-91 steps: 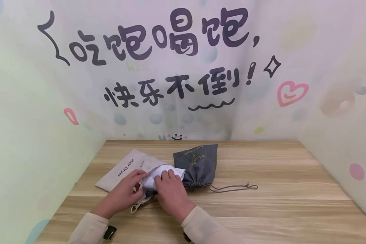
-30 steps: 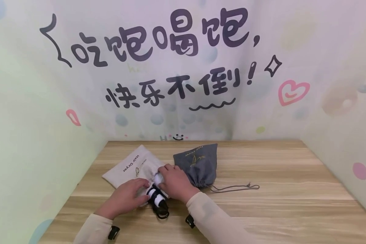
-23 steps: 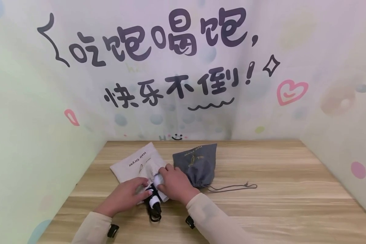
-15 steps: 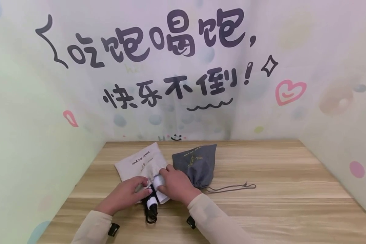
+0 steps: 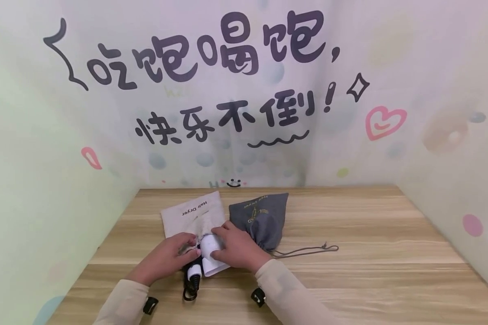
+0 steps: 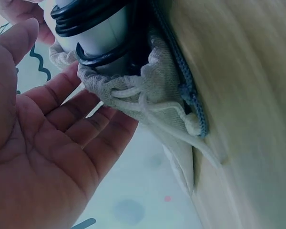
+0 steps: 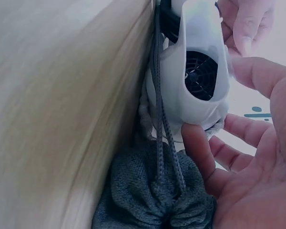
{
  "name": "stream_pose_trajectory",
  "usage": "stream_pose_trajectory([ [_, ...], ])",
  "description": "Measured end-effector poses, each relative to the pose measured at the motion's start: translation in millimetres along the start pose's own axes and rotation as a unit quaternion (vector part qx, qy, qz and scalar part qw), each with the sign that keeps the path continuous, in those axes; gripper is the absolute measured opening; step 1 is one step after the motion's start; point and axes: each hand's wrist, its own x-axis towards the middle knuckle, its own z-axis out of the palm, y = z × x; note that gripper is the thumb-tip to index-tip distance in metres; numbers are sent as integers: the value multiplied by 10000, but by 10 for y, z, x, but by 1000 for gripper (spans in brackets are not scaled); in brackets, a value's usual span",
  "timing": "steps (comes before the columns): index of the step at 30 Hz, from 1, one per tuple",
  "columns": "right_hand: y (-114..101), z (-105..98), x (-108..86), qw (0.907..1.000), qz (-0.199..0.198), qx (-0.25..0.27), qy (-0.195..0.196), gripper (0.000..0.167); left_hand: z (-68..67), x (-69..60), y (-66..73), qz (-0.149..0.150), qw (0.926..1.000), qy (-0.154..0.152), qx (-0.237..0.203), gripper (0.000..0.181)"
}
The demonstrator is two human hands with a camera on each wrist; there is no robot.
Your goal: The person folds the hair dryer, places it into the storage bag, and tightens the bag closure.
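Observation:
A white hair dryer (image 5: 209, 246) pokes out of the gathered mouth of a beige drawstring bag (image 5: 176, 219) lettered "Hair Dryer". Black cord (image 6: 88, 19) is wound round its handle, and the looped end (image 5: 190, 293) lies toward the person. My right hand (image 5: 241, 248) holds the dryer, thumb on the nozzle and fingers by the bag's mouth. In the right wrist view the nozzle opening and dark inner grille (image 7: 200, 76) show. Fingertips of my left hand (image 5: 166, 255) touch the bag's rim; the thumb stands apart from it in the left wrist view.
Right behind my right hand lies a dark grey drawstring bag (image 5: 264, 225) with yellow lettering, its cord (image 5: 313, 251) stretched to the right. Both bags are on a wooden table (image 5: 374, 253). A printed cloth wall (image 5: 329, 162) rises behind, with pale walls at both sides.
The beige bag's far end has swung to the right, while the dryer's cord end has moved left. More of the white nozzle shows. The grey bag has hardly moved.

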Motion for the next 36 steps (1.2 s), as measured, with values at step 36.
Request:
stream_pose_trajectory([
  [36, 147, -26, -170, 9977, -145, 98, -657, 90, 99, -346, 126, -54, 9980, -419, 476, 105],
])
